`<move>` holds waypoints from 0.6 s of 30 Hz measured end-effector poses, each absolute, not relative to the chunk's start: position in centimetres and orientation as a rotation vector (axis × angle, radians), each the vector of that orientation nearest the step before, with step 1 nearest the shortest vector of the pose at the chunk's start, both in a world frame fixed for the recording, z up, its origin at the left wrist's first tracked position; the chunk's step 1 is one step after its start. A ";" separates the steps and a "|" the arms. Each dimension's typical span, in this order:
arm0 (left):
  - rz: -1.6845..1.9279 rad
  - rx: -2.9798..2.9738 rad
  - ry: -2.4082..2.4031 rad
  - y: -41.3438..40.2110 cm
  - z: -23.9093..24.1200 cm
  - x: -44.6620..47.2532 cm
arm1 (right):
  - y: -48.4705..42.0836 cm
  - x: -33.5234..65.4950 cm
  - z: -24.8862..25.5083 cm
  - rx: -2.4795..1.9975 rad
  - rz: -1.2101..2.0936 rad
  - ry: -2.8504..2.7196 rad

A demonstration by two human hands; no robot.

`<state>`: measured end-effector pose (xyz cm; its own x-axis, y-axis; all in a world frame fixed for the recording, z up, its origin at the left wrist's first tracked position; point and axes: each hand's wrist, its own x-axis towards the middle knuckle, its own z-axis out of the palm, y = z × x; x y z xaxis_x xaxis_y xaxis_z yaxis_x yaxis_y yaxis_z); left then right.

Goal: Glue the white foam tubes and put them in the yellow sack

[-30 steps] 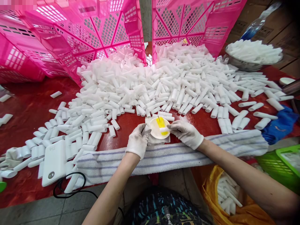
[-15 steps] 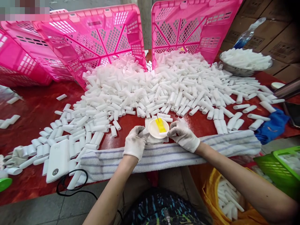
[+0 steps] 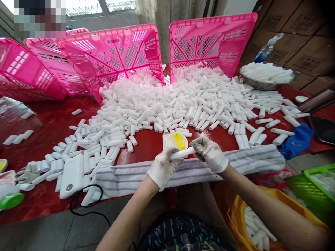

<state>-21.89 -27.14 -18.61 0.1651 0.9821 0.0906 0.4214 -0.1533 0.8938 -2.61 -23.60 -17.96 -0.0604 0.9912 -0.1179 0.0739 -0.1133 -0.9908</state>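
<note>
Gloved in white, my left hand (image 3: 165,166) is wrapped round one end of a white plastic tube (image 3: 183,153). My right hand (image 3: 209,153), also gloved, pinches the tube's other end with thumb and fingers. The tube is held nearly level, just above the striped towel. Right behind it sits a small round white dish (image 3: 170,141) with a yellow block (image 3: 179,141) in it, a thin dark pin standing up from the block. A big heap of similar white tubes (image 3: 162,101) spreads over the red table (image 3: 52,122) beyond my hands.
Pink baskets (image 3: 110,52) stand tipped on edge behind the heap. A striped towel (image 3: 125,181) lines the near edge. A white power bank (image 3: 72,176) with a black cable lies left. At right are a metal bowl of tubes (image 3: 261,83), a blue cloth (image 3: 297,141) and a yellow sack (image 3: 232,209).
Both hands have come off the sides of the dish toward me. The white tube now stretches between them in front of the dish. The view has tilted upward a little.
</note>
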 end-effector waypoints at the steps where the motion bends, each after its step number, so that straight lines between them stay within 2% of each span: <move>1: 0.892 1.721 1.356 -27.3 -18.3 -21.8 | -23.9 -2.5 -17.8 -1.323 1.223 -1.335; 6: 0.634 1.592 1.485 -27.7 -17.2 -20.1 | -26.2 -2.1 -16.9 -1.135 0.592 -2.055; 9: 0.645 1.567 1.596 -28.2 -17.3 -18.0 | -27.3 -3.1 -17.1 -1.150 0.260 -2.103; 13: 0.868 1.633 1.732 -29.1 -17.7 -15.7 | -27.6 -4.0 -17.7 -1.375 0.484 -1.760; 15: 0.910 1.680 1.561 -29.1 -17.8 -15.9 | -27.7 -2.3 -17.4 -1.420 0.609 -1.696; 18: 0.988 1.750 1.378 -28.2 -17.8 -19.8 | -28.6 4.2 -16.0 -1.522 0.566 -1.816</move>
